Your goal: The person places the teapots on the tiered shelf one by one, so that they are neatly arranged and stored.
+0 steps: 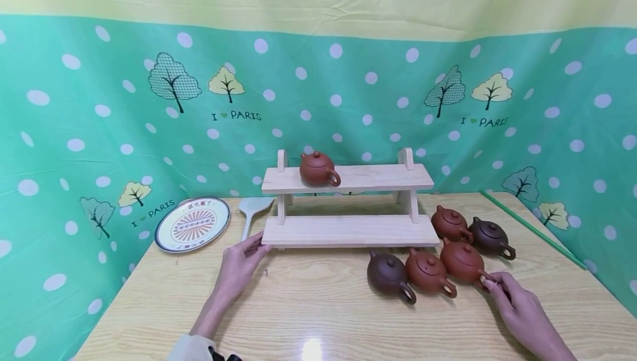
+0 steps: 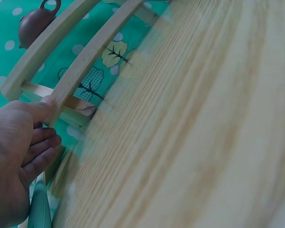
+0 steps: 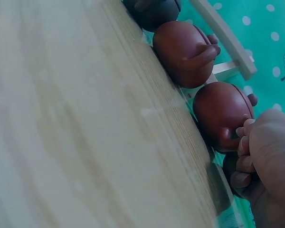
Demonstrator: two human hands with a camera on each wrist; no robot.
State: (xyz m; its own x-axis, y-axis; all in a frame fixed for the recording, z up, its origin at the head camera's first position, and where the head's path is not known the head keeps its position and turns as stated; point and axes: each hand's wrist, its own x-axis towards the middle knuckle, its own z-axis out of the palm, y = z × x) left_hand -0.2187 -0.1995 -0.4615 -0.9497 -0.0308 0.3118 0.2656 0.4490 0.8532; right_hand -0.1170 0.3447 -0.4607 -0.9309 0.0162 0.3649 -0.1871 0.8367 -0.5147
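Pale wood grain spans the table [image 1: 298,328]; at its near right, the right hand [image 1: 515,300] pinches a reddish-brown teapot [image 1: 461,261] by its handle, close among four other teapots [image 1: 427,271]. Past them, the left hand [image 1: 241,264] grips the left end of a wooden rack's lower board [image 1: 348,230]. Taking hold while steadying the rack seems the step in hand; next calls for a careful lift clear of neighbours. Higher and farther back sits another teapot [image 1: 316,168], before a dotted green cloth [image 1: 338,82].
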